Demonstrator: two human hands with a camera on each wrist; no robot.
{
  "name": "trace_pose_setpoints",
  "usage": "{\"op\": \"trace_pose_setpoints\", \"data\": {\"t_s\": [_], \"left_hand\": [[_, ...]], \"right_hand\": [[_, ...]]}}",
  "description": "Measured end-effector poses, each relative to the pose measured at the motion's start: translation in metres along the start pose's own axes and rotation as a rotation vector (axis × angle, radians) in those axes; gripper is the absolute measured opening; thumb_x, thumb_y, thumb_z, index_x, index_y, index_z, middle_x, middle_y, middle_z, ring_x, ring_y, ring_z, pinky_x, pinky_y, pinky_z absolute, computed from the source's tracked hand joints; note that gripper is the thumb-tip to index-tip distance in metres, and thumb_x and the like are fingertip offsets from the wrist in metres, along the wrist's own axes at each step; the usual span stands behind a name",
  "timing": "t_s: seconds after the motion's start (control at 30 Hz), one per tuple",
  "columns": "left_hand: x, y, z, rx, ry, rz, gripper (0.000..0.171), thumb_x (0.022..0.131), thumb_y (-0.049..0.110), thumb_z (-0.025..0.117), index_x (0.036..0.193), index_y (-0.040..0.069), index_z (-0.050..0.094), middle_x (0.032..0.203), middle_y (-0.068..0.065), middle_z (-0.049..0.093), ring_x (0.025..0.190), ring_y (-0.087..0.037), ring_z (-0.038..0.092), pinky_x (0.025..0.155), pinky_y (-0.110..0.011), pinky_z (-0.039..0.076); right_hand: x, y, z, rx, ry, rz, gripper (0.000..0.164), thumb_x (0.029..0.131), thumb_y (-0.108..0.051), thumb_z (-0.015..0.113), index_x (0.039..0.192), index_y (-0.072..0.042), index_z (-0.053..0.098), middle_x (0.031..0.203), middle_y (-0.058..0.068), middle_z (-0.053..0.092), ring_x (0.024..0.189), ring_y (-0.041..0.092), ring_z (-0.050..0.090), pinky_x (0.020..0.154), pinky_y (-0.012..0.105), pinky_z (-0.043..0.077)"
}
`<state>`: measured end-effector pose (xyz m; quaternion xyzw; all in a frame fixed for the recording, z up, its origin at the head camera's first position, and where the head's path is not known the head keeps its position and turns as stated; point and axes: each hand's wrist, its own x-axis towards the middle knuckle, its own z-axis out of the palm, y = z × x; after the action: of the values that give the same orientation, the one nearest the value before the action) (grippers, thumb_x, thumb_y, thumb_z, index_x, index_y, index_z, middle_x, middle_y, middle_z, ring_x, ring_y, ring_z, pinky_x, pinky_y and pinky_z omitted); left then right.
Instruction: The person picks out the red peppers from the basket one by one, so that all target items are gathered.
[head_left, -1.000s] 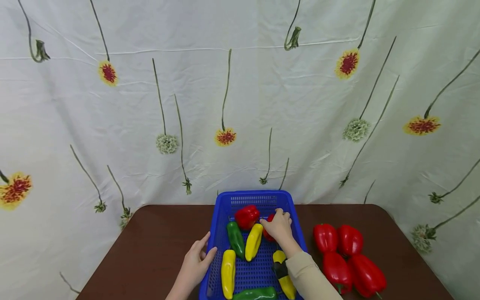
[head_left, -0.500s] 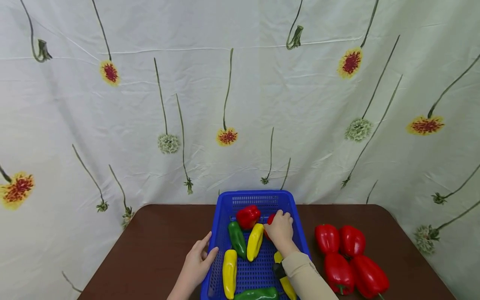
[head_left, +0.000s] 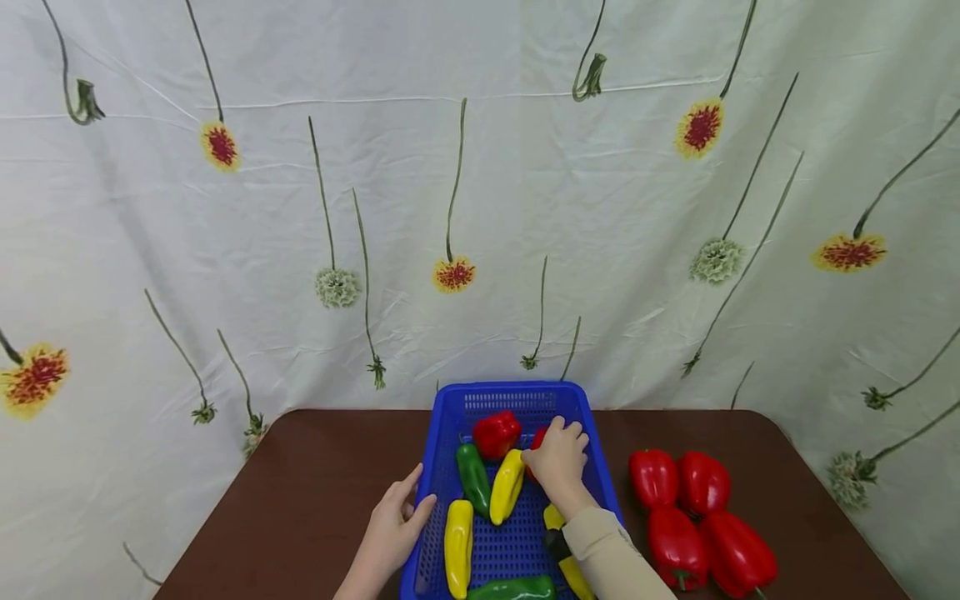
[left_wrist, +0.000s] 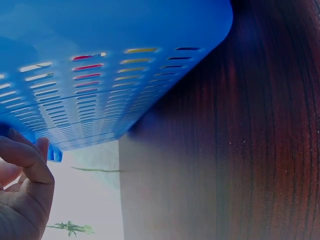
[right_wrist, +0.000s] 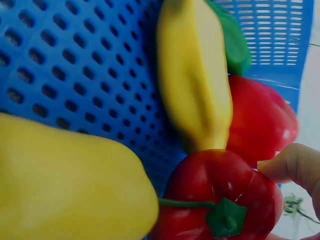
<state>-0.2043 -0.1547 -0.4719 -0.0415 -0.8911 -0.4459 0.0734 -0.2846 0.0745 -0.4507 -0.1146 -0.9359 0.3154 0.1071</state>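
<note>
My left hand (head_left: pixel 393 521) holds the left rim of a blue plastic basket (head_left: pixel 429 450), its thumb over the edge and fingers outside. In the left wrist view, the bent fingers (left_wrist: pixel 30 170) are right at the basket's rim. My right hand (head_left: pixel 558 458) reaches inside and grips a red bell pepper (right_wrist: pixel 220 190) with a green stem, thumb on its near side. Beside it lie a long yellow pepper (head_left: pixel 507 487), a second red bell pepper (head_left: pixel 497 434) and a green pepper (head_left: pixel 473 475). Another yellow pepper (right_wrist: pixel 70 185) lies under the right forearm, partly hidden.
A yellow pepper (head_left: pixel 458 546) and a green pepper (head_left: pixel 513 588) lie in the basket's near part. Several red bell peppers (head_left: pixel 675 533) are grouped on the brown table (head_left: pixel 322 492) right of the basket. A flower-printed cloth (head_left: pixel 480 192) hangs behind.
My right hand dips slightly, then shifts a little left over the red bell pepper. The yellow pepper beside it tilts slightly. The left hand stays on the rim.
</note>
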Motion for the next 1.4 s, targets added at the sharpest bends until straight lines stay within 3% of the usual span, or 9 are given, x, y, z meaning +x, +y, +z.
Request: {"op": "trace_pose_setpoints", "data": {"t_s": [0.2,0.4,0.7,0.93,1.07,1.17,1.4], "left_hand": [[0.001,-0.001,-0.001,0.017,0.008,0.001,0.055,0.095,0.019,0.065,0.143,-0.002,0.049,0.100,-0.006,0.060,0.066,-0.003,0.041,0.058,-0.020,0.040],[0.002,-0.001,-0.003,0.021,0.012,0.007,0.054,0.095,0.018,0.066,0.142,-0.003,0.049,0.098,-0.006,0.059,0.065,-0.004,0.040,0.058,-0.020,0.038],[0.003,0.000,-0.008,0.033,0.016,-0.019,0.054,0.095,0.019,0.066,0.142,-0.002,0.049,0.100,-0.007,0.059,0.067,-0.006,0.040,0.058,-0.020,0.038],[0.004,-0.003,-0.012,0.049,0.028,-0.010,0.055,0.094,0.017,0.066,0.142,-0.002,0.049,0.100,-0.007,0.059,0.067,-0.005,0.042,0.058,-0.020,0.041],[0.006,-0.003,-0.016,0.055,0.035,0.006,0.055,0.094,0.017,0.067,0.142,-0.002,0.049,0.100,-0.008,0.060,0.066,-0.005,0.043,0.058,-0.020,0.041],[0.007,-0.003,-0.017,0.062,0.036,0.012,0.055,0.094,0.017,0.067,0.142,-0.002,0.049,0.100,-0.008,0.060,0.067,-0.005,0.042,0.059,-0.020,0.041],[0.008,-0.004,-0.016,0.059,0.025,-0.012,0.055,0.094,0.017,0.067,0.143,-0.001,0.049,0.100,-0.006,0.059,0.067,-0.005,0.044,0.059,-0.020,0.041]], "right_hand": [[0.002,-0.008,-0.019,0.084,-0.026,-0.017,0.072,0.075,-0.021,0.082,0.130,0.011,0.047,0.124,0.033,0.046,0.112,0.045,0.044,0.092,0.058,0.048],[0.000,-0.014,-0.051,0.240,-0.091,-0.004,0.071,0.078,-0.022,0.074,0.135,0.007,0.045,0.131,0.032,0.045,0.119,0.046,0.041,0.093,0.056,0.049],[-0.005,0.003,-0.111,0.528,-0.259,0.062,0.069,0.090,-0.030,0.064,0.147,0.000,0.039,0.148,0.025,0.041,0.132,0.043,0.043,0.106,0.058,0.039],[-0.020,0.041,-0.141,0.747,-0.359,0.119,0.066,0.096,-0.025,0.057,0.150,0.003,0.031,0.150,0.023,0.038,0.128,0.034,0.044,0.111,0.051,0.037],[-0.030,0.072,-0.153,0.812,-0.390,0.171,0.065,0.098,-0.025,0.053,0.151,0.002,0.027,0.140,0.012,0.046,0.112,0.015,0.052,0.099,0.032,0.045],[-0.038,0.096,-0.159,0.856,-0.408,0.217,0.065,0.099,-0.023,0.050,0.152,0.001,0.023,0.138,0.006,0.044,0.101,0.006,0.055,0.088,0.024,0.048],[-0.056,0.143,-0.162,0.830,-0.471,0.315,0.069,0.102,-0.025,0.043,0.153,0.009,0.010,0.155,0.025,0.016,0.110,0.013,0.052,0.090,0.031,0.049]]}}
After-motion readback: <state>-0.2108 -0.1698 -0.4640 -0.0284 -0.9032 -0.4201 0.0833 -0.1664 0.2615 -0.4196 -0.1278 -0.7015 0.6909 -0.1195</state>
